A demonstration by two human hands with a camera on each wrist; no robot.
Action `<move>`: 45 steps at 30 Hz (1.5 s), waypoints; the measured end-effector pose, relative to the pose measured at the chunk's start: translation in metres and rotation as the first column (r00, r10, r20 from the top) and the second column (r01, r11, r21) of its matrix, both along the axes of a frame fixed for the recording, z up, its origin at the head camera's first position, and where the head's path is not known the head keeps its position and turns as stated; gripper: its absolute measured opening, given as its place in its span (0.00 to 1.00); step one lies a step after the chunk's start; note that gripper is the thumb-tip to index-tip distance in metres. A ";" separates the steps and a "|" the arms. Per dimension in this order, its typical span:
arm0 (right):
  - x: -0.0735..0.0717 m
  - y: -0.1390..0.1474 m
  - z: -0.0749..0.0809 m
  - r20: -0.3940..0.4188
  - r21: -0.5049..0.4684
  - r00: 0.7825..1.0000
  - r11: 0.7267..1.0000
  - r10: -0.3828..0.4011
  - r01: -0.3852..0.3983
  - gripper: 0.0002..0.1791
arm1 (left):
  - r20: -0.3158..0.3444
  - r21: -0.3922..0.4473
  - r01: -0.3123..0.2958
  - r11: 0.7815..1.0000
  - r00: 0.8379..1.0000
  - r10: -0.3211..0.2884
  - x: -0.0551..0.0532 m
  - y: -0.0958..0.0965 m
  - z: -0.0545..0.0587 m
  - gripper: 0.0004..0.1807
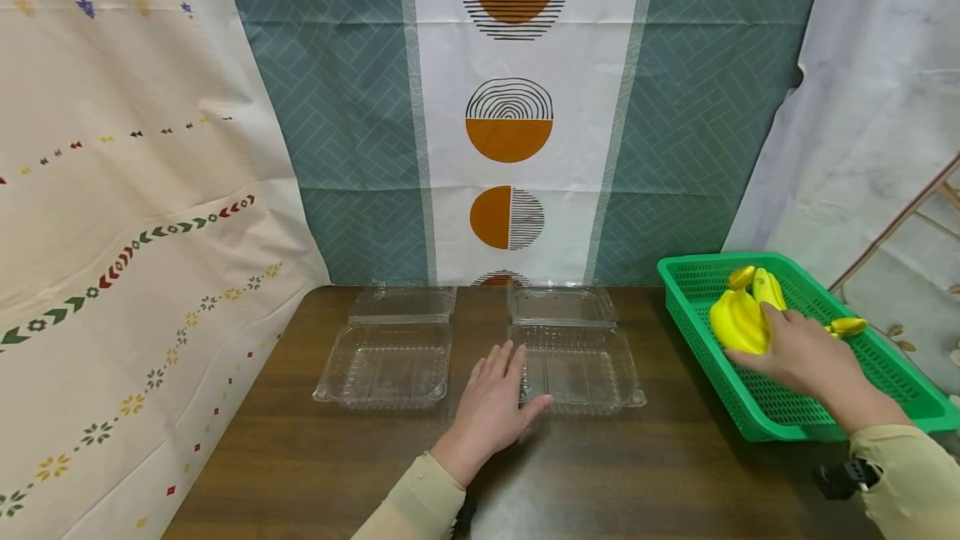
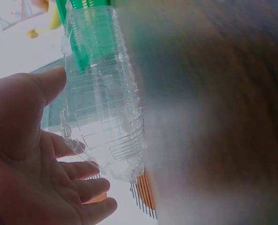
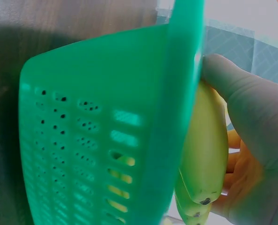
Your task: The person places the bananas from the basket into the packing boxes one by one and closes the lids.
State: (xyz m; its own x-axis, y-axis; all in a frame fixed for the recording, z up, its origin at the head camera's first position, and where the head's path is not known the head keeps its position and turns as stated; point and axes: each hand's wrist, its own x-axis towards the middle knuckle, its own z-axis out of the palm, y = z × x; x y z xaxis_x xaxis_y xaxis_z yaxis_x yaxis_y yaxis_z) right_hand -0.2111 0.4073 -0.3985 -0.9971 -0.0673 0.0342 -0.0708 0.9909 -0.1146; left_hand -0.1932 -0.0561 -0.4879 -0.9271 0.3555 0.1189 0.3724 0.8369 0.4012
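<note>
My right hand reaches into the green basket at the right and grips a bunch of yellow bananas. In the right wrist view, thumb and fingers go around the bananas, just above the basket's rim. Further bananas lie behind that bunch. My left hand is spread with straight fingers by the left edge of the right clear plastic clamshell container; whether it touches is hard to tell. The left wrist view shows fingers beside the clear container.
A second clear clamshell container stands to the left, its lid folded back like the right one's lid. Both rest on the brown wooden table. A patterned cloth hangs behind the table.
</note>
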 end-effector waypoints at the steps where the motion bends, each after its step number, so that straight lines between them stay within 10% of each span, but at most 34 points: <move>1: 0.000 -0.001 0.001 -0.001 -0.001 1.000 1.000 -0.002 0.002 0.65 | -0.001 -0.001 -0.001 1.000 1.000 0.001 0.000 0.000 0.000 0.51; 45: 0.006 -0.067 0.038 -0.161 -0.014 0.984 0.997 0.076 -0.079 0.63 | 0.011 0.003 -0.004 1.000 1.000 0.004 0.001 0.000 0.002 0.52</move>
State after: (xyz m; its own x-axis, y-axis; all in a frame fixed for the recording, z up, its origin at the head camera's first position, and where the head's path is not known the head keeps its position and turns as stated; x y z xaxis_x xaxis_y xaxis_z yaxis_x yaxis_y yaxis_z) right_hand -0.2050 0.3403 -0.3608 -0.9705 -0.1422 0.1949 -0.1667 0.9793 -0.1152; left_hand -0.1923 -0.0558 -0.4858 -0.9297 0.3516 0.1100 0.3648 0.8370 0.4079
